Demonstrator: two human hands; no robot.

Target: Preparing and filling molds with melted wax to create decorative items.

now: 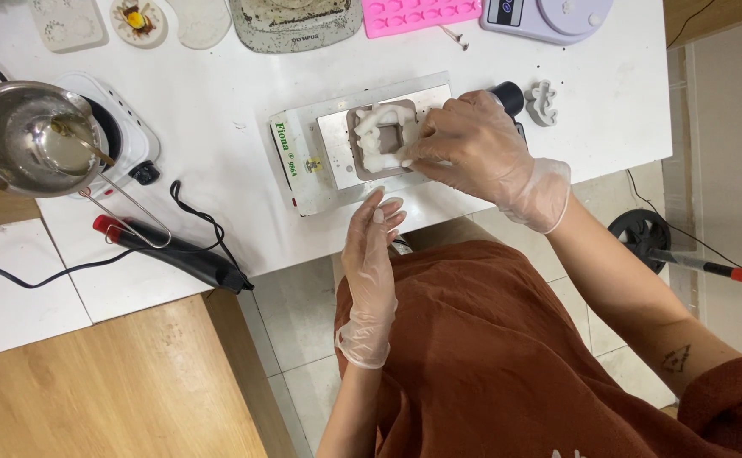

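The mould [381, 138] sits on a metal plate [337, 153] on the worktop [218, 102], white wax already set inside and not yet out. The right hand [473, 148] pinches the mould's right edge; the left hand [371, 254] hovers below it, fingers relaxed and holding nothing.

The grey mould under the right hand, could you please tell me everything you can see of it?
The grey mould is a small, squarish block, seemingly silicone, lying flat on a pale plate atop the white boxy device on the white table. White, waxy material fills and smears its top. The gloved right hand presses on its right edge with the fingertips; the gloved left hand hovers apart, nearer the table's edge.
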